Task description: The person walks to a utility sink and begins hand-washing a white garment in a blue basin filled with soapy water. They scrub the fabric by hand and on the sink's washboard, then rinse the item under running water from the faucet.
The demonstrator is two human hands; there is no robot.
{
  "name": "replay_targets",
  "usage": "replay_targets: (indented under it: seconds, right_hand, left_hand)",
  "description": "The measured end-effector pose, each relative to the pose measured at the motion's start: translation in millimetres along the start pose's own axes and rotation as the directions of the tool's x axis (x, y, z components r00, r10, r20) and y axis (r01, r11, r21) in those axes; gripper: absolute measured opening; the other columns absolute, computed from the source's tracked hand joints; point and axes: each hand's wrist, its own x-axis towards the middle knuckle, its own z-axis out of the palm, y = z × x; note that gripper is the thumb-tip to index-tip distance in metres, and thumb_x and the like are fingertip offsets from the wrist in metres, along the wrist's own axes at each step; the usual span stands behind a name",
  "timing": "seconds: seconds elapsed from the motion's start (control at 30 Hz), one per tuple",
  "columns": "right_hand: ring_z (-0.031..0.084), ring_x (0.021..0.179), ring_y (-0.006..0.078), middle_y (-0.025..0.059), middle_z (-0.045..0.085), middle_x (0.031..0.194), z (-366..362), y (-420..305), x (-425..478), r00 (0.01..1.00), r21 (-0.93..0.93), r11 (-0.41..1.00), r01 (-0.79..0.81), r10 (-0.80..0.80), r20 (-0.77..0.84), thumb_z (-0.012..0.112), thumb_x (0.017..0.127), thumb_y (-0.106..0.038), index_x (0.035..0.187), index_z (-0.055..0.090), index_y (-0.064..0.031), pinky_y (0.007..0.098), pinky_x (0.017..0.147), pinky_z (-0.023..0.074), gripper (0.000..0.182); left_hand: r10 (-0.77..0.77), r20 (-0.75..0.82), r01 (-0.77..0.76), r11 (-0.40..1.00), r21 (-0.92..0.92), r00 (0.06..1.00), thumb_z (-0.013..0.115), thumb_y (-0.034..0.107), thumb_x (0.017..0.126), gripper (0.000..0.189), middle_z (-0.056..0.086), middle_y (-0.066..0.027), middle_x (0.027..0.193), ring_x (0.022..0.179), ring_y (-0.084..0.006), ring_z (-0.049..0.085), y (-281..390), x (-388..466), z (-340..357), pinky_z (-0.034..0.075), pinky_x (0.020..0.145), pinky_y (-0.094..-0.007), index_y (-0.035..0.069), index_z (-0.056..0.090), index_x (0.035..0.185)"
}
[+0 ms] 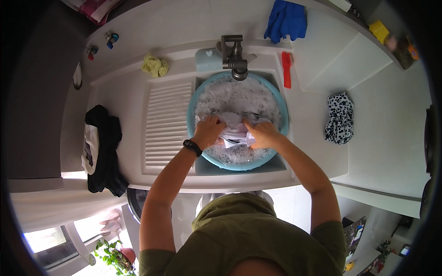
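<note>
A round light-blue plastic basin [284, 114] filled with sudsy water sits in the laundry sink [281, 169]. Both hands grip a wet white cloth [233, 126] with some dark parts, bunched up at the water's surface. My left hand [209, 131], with a black band on its wrist, holds the left side of the cloth. On its right side, my right hand [262, 134] holds a fold, its fingers partly hidden by fabric and foam. Above the basin's far rim stands a grey metal faucet [234, 57].
Left of the basin is a ribbed washboard [167, 126]. Dark clothes [107, 148] lie farther left. A yellow-green cloth [154, 65], a red brush [286, 69], blue rubber gloves [286, 21] and a spotted cloth [340, 118] lie around the sink.
</note>
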Motion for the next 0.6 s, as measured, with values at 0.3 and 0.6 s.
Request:
replay_targets:
  seconds: [0.3,0.6]
  right_hand:
    - [0.069,0.085,0.0321,0.0133,0.071,0.089,46.8,-3.4,45.1,0.974,-0.059,0.978,-0.202,0.207,0.089,0.073,0.071,-0.022,0.105,0.068,-0.0069,0.0447,0.073,0.0541,0.037]
    - [0.068,0.077,0.0359,0.0166,0.069,0.077,-49.1,12.8,-11.1,0.959,0.165,0.977,-0.138,0.173,-0.225,0.069,0.078,-0.03,0.08,0.07,-0.0061,0.047,0.07,0.0525,0.024]
  left_hand:
    - [-0.293,-0.094,0.307,0.924,0.227,0.951,0.054,0.02,0.088,0.019,0.067,-0.0052,0.098,0.093,-0.0254,0.067,30.4,16.3,87.0,0.052,0.066,-0.0419,0.02,0.064,0.104]
    - [-0.283,-0.041,0.284,0.959,0.011,0.958,0.07,0.028,0.078,0.028,0.068,-0.0125,0.076,0.073,-0.0324,0.069,-1.6,8.0,-56.7,0.053,0.058,-0.0438,0.013,0.061,0.099]
